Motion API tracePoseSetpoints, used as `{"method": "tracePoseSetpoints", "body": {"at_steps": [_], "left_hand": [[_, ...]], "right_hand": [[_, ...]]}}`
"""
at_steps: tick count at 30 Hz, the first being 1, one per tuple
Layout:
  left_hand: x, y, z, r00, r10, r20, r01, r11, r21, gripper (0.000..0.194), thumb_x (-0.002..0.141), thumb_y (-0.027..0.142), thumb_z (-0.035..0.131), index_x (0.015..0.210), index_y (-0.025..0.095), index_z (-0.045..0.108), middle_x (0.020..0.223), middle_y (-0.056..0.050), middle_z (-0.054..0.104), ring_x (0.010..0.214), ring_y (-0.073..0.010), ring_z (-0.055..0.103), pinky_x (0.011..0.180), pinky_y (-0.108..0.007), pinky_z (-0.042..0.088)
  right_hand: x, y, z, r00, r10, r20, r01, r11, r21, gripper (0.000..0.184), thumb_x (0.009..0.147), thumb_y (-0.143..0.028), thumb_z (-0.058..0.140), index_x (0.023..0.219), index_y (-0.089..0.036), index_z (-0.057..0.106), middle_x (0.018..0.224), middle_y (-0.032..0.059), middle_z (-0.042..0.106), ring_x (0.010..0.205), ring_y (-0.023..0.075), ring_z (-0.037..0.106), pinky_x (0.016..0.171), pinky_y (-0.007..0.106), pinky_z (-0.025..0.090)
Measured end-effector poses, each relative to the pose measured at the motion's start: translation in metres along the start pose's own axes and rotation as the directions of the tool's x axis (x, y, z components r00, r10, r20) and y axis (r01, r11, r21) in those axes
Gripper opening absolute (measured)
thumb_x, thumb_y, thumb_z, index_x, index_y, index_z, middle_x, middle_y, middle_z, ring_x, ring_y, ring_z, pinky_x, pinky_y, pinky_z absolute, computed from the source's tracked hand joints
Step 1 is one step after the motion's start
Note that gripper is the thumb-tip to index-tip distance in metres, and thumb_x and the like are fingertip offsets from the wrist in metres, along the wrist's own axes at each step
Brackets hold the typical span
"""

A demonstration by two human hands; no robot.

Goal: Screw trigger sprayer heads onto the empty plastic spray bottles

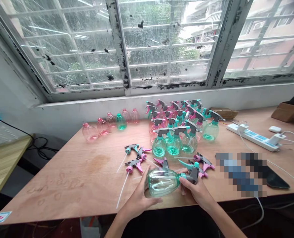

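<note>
A clear green spray bottle (163,182) lies sideways between my hands, above the table's front edge. My left hand (143,195) is wrapped round its base end. At the neck, the fingers of my right hand (194,188) close on the teal collar of the grey-and-teal spray head (193,173), which sits on the bottle's mouth. Whether the collar is fully screwed down I cannot tell. Just beyond my hands lie loose pink-and-grey trigger heads (204,161) and, to the left, more trigger heads (134,165) with thin white tubes.
Several assembled spray bottles (173,145) stand grouped near the window wall. Left of them are open pink bottles (90,132) and one green bottle (121,121). A white power strip (253,137), a dark phone-like slab (277,178) and a cardboard box (284,111) occupy the right side.
</note>
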State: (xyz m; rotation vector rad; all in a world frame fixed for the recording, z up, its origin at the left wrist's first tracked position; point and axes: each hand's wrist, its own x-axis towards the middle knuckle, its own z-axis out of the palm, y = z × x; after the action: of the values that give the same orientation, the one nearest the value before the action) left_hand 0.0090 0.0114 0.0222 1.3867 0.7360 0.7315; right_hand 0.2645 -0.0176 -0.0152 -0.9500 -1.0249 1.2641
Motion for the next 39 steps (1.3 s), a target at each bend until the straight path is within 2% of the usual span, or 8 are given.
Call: {"method": "tracePoseSetpoints", "body": {"at_steps": [8,12,14,18,26,29,33,39], "left_hand": [[-0.001,0.005,0.002,0.998,0.054,0.024,-0.055,0.998,0.031,0.118,0.086,0.025,0.080,0.163,0.036,-0.009,0.171,-0.010,0.026,0.159,-0.0312,0.014,0.127,-0.048,0.029],[-0.003,0.009,0.002,1.000,0.019,0.015,-0.019,0.999,0.043,0.129,0.079,0.030,0.086,0.163,0.034,-0.012,0.174,-0.010,0.009,0.160,-0.0330,0.007,0.130,-0.051,0.017],[-0.004,0.010,0.002,1.000,0.016,0.024,-0.017,1.000,0.018,0.121,0.084,0.037,0.082,0.164,0.033,-0.008,0.175,-0.009,0.007,0.160,-0.0331,0.012,0.130,-0.051,0.015],[-0.003,0.009,0.000,0.997,0.024,0.078,-0.026,0.999,0.029,0.112,0.087,0.037,0.080,0.164,0.033,-0.001,0.171,-0.010,0.025,0.155,-0.0321,0.029,0.128,-0.051,0.023],[-0.004,0.006,-0.001,0.999,0.022,0.045,-0.026,0.994,0.108,0.125,0.083,0.032,0.083,0.162,0.036,-0.013,0.170,-0.009,0.024,0.155,-0.0311,0.029,0.129,-0.049,0.020],[-0.005,0.005,-0.002,0.999,0.004,0.035,-0.006,0.997,0.075,0.119,0.084,0.036,0.082,0.164,0.033,-0.005,0.173,-0.010,0.017,0.158,-0.0317,0.021,0.130,-0.049,0.015],[-0.005,0.005,-0.001,0.998,0.025,0.055,-0.027,0.999,0.029,0.104,0.087,0.033,0.080,0.163,0.034,0.009,0.170,-0.009,0.025,0.156,-0.0327,0.027,0.127,-0.048,0.025],[-0.004,0.003,0.002,0.993,0.120,0.022,-0.120,0.992,0.043,0.099,0.091,0.031,0.075,0.162,0.043,0.008,0.173,-0.006,0.017,0.155,-0.0326,0.030,0.125,-0.045,0.031]], "right_hand": [[-0.001,0.002,-0.002,0.999,0.017,0.032,-0.018,1.000,0.018,0.028,0.091,-0.040,0.077,0.099,-0.021,0.058,0.063,-0.0023,0.071,0.050,0.0138,0.061,0.051,0.025,0.048],[-0.002,0.000,0.000,0.999,0.020,0.043,-0.021,0.999,0.024,0.029,0.091,-0.042,0.077,0.099,-0.021,0.058,0.061,-0.0034,0.069,0.050,0.0133,0.060,0.051,0.024,0.048],[-0.002,-0.002,0.000,0.998,0.021,0.057,-0.022,1.000,0.018,0.030,0.091,-0.042,0.078,0.099,-0.021,0.058,0.059,-0.0043,0.068,0.049,0.0129,0.059,0.051,0.024,0.047],[-0.001,-0.002,0.000,0.997,0.019,0.070,-0.020,1.000,0.017,0.031,0.090,-0.043,0.078,0.099,-0.021,0.058,0.058,-0.0043,0.068,0.049,0.0124,0.058,0.051,0.024,0.047],[-0.001,0.000,-0.001,0.998,0.007,0.060,-0.009,0.999,0.033,0.029,0.091,-0.042,0.077,0.098,-0.020,0.059,0.061,-0.0022,0.070,0.049,0.0130,0.059,0.050,0.024,0.046],[-0.001,-0.001,-0.001,0.998,0.006,0.055,-0.008,0.999,0.032,0.029,0.091,-0.042,0.078,0.099,-0.020,0.060,0.062,-0.0019,0.070,0.049,0.0128,0.059,0.050,0.024,0.046],[-0.001,0.000,-0.001,0.998,-0.001,0.060,0.000,1.000,0.022,0.027,0.091,-0.040,0.077,0.100,-0.019,0.062,0.063,-0.0020,0.070,0.050,0.0121,0.059,0.050,0.023,0.047],[0.000,0.002,-0.002,0.999,0.008,0.045,-0.009,0.999,0.032,0.028,0.092,-0.040,0.077,0.099,-0.020,0.059,0.062,-0.0028,0.070,0.049,0.0125,0.060,0.049,0.023,0.047]]}}
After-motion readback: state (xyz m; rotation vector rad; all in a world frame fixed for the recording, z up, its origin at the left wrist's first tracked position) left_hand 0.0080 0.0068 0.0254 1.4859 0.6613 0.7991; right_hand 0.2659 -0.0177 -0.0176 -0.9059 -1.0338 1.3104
